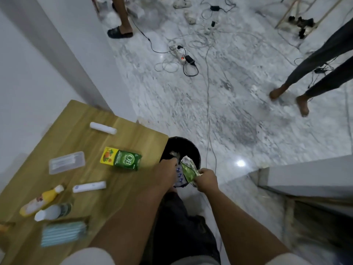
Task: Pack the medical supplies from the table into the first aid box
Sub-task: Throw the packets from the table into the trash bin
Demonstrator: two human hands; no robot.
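Note:
Over a black bin (pixel 188 145) beside the wooden table (pixel 80 129), my left hand (pixel 165 174) grips a white wrapper with blue print (pixel 179 177). My right hand (pixel 206 180) pinches a green and silver foil sachet (pixel 189 170) next to it. On the table lie a green and yellow medicine box (pixel 121 159), a white roll (pixel 103 128), a clear plastic case (pixel 66 162), a white tube (pixel 89 186), a yellow bottle (pixel 41 200), a clear bottle with a white cap (pixel 52 212) and a pack of pale blue face masks (pixel 64 233). No first aid box is in view.
The marble floor beyond holds a power strip (pixel 180 54) with tangled cables, and one white cable (pixel 208 104) runs toward the bin. One person's sandalled foot (pixel 120 31) is at the top; another person's bare feet (pixel 290 98) are at the right. A grey ledge (pixel 309 176) is on my right.

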